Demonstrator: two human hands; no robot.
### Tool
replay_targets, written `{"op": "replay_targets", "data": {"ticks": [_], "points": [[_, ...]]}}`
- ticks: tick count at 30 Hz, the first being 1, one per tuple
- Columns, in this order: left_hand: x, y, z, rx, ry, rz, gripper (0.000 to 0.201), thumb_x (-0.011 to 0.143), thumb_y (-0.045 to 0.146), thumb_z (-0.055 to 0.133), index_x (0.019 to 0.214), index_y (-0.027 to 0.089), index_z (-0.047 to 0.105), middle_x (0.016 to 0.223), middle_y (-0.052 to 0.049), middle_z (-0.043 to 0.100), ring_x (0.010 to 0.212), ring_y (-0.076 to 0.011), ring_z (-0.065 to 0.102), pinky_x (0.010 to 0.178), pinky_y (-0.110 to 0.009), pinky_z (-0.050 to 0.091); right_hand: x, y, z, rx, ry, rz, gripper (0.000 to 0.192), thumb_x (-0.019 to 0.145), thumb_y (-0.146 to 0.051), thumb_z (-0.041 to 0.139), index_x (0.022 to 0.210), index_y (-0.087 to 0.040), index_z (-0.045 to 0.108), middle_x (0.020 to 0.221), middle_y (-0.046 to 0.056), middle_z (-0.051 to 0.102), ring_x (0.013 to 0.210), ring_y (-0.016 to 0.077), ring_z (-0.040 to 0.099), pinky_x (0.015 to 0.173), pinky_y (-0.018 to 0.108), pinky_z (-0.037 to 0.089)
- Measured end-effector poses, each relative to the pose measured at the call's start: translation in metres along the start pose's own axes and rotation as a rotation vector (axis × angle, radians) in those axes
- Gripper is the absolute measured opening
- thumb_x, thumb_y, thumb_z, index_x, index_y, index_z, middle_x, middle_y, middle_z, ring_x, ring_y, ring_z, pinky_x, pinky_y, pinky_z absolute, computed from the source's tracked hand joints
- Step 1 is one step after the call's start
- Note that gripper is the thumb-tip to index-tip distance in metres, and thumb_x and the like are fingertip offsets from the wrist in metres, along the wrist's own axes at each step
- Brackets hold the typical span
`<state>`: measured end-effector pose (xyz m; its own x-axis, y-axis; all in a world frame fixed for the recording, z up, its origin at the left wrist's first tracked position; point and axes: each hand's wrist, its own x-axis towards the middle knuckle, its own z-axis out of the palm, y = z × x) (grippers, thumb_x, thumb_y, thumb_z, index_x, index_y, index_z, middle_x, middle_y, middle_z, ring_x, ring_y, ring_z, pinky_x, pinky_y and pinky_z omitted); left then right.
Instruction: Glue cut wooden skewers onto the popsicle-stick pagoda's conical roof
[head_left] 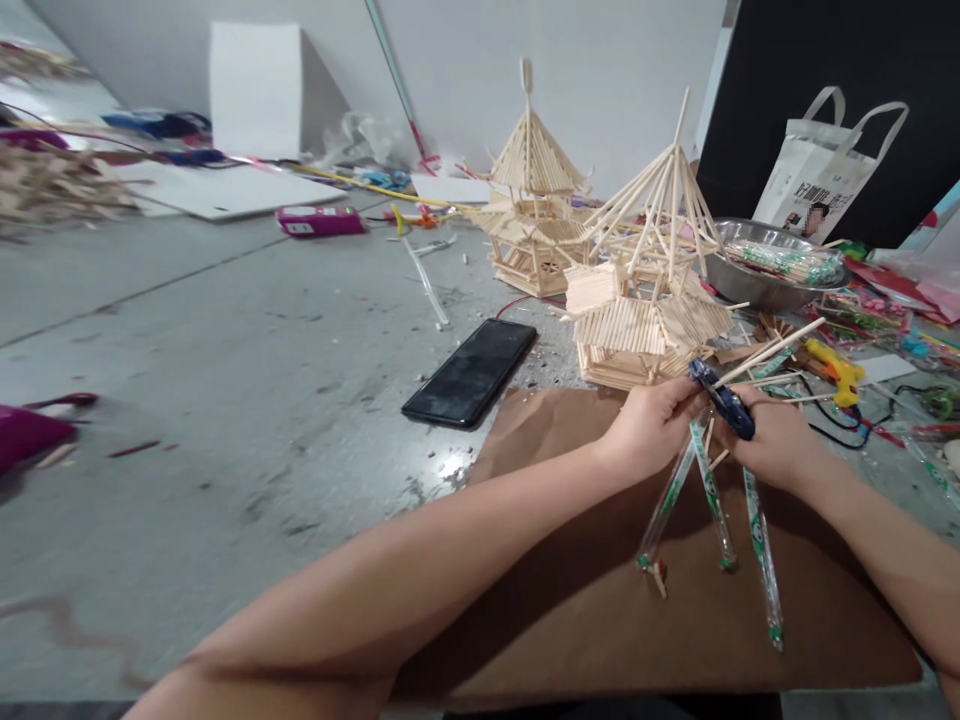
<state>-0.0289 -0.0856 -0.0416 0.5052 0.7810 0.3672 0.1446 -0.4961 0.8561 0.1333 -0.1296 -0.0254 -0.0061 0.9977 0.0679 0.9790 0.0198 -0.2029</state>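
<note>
Cutter: a small dark-blue handled cutter is held between the two hands, just near of the closer stick model, above the brown board.
Chopstick: a pale wooden chopstick is gripped at the cutter's tip; its long axis runs from the hands up and to the right, its free end pointing toward the far right.
Left hand: the left hand is closed, fingers curled against the cutter's far end and the stick; exactly what is pinched cannot be told.
Right hand: the right hand is wrapped around the cutter's handles, touching the left hand's fingertips.
Wrapped chopsticks: three clear, green-printed sleeves are fanned out below the hands, their long axes sloping toward the near edge, lower ends resting on the board.
Board: a flat, matt brown cardboard sheet is laid under both forearms.
Near model: a tiered pavilion of pale sticks, with a cone of bare sticks on top, is set just far of the hands.
Far model: a second, finished stick pagoda is seen further back.
Phone: a glossy black phone is laid face up, left of the board.
Bowl: a metal bowl with wrapped sticks is placed at far right.
Glue gun: a yellow glue gun is seen right of the hands.
Floor: grey, rough concrete, littered with scraps.
</note>
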Motion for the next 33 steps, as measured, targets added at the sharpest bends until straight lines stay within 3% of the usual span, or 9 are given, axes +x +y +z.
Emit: {"op": "replay_targets", "data": {"ticks": [4,7,14,17,20,24,27,30,33], "points": [[0.004,0.001,-0.003,-0.222,-0.093,-0.039,0.019,0.08,0.023,0.047,0.076,0.012,0.062,0.067,0.0,0.058,0.065,-0.0093,0.051,0.063,-0.023,0.043,-0.002,0.002,-0.001,0.029,0.004,-0.013,0.035,0.074,-0.032,0.049,0.107,-0.02,0.052,0.095,0.008,0.066,0.089,0.025,0.061,0.074,0.033,0.042],[0.005,0.009,-0.006,-0.456,-0.184,-0.148,0.017,0.079,0.02,0.049,0.069,0.012,0.058,0.055,0.003,0.049,0.053,-0.0057,0.045,0.054,-0.02,0.04,-0.002,0.003,-0.002,0.018,0.017,-0.046,0.034,0.074,-0.033,0.049,0.105,-0.02,0.051,0.098,0.008,0.065,0.09,0.0248,0.06,0.075,0.033,0.042],[0.008,0.009,-0.013,-0.729,-0.386,-0.382,0.018,0.079,0.027,0.055,0.068,0.014,0.055,0.038,0.009,0.028,0.033,-0.0018,0.021,0.035,-0.019,0.015,-0.003,0.003,-0.002,0.0,0.035,-0.088,0.03,0.074,-0.033,0.049,0.1,-0.02,0.053,0.094,0.007,0.066,0.087,0.0238,0.062,0.073,0.031,0.042],[0.009,0.006,-0.013,-0.683,-0.386,-0.349,0.02,0.078,0.029,0.055,0.067,0.013,0.055,0.04,0.009,0.031,0.035,-0.0016,0.022,0.035,-0.019,0.017,-0.003,0.003,0.0,-0.008,0.035,-0.09,0.027,0.074,-0.033,0.049,0.097,-0.02,0.054,0.089,0.006,0.067,0.084,0.0228,0.062,0.07,0.029,0.042],[0.009,0.005,-0.011,-0.533,-0.318,-0.215,0.017,0.08,0.024,0.051,0.071,0.011,0.057,0.05,0.005,0.046,0.044,-0.0032,0.038,0.046,-0.018,0.035,-0.002,0.005,0.003,-0.03,0.024,-0.052,0.027,0.074,-0.036,0.048,0.095,-0.02,0.054,0.085,0.007,0.067,0.081,0.0238,0.063,0.067,0.03,0.041],[0.006,0.002,-0.004,-0.132,-0.121,-0.038,0.019,0.082,0.023,0.045,0.08,0.012,0.06,0.069,-0.001,0.06,0.066,-0.0092,0.053,0.067,-0.025,0.045,0.001,0.006,0.005,-0.05,0.027,-0.031,0.026,0.073,-0.034,0.049,0.094,-0.019,0.055,0.084,0.008,0.067,0.08,0.0244,0.062,0.065,0.03,0.04],[0.001,0.001,-0.001,0.123,0.022,-0.009,0.022,0.082,0.025,0.043,0.087,0.012,0.06,0.072,-0.002,0.062,0.066,-0.0111,0.054,0.065,-0.026,0.045,0.001,0.004,0.005,-0.048,0.052,-0.015,0.024,0.073,-0.033,0.05,0.092,-0.019,0.056,0.084,0.008,0.068,0.076,0.0237,0.062,0.064,0.03,0.039],[0.0,-0.001,-0.001,0.118,0.012,0.009,0.023,0.082,0.024,0.042,0.087,0.012,0.061,0.071,-0.002,0.061,0.065,-0.011,0.054,0.063,-0.024,0.044,0.001,0.002,0.005,-0.028,0.071,-0.018,0.029,0.073,-0.033,0.051,0.098,-0.021,0.055,0.089,0.007,0.068,0.076,0.0232,0.062,0.065,0.03,0.04],[0.001,-0.002,-0.002,-0.056,-0.048,0.014,0.021,0.082,0.024,0.044,0.082,0.011,0.061,0.071,-0.001,0.06,0.066,-0.0099,0.053,0.065,-0.023,0.044,0.0,0.004,0.004,-0.017,0.076,-0.054,0.033,0.072,-0.034,0.051,0.102,-0.021,0.054,0.094,0.007,0.067,0.079,0.0236,0.062,0.066,0.031,0.042]]}}
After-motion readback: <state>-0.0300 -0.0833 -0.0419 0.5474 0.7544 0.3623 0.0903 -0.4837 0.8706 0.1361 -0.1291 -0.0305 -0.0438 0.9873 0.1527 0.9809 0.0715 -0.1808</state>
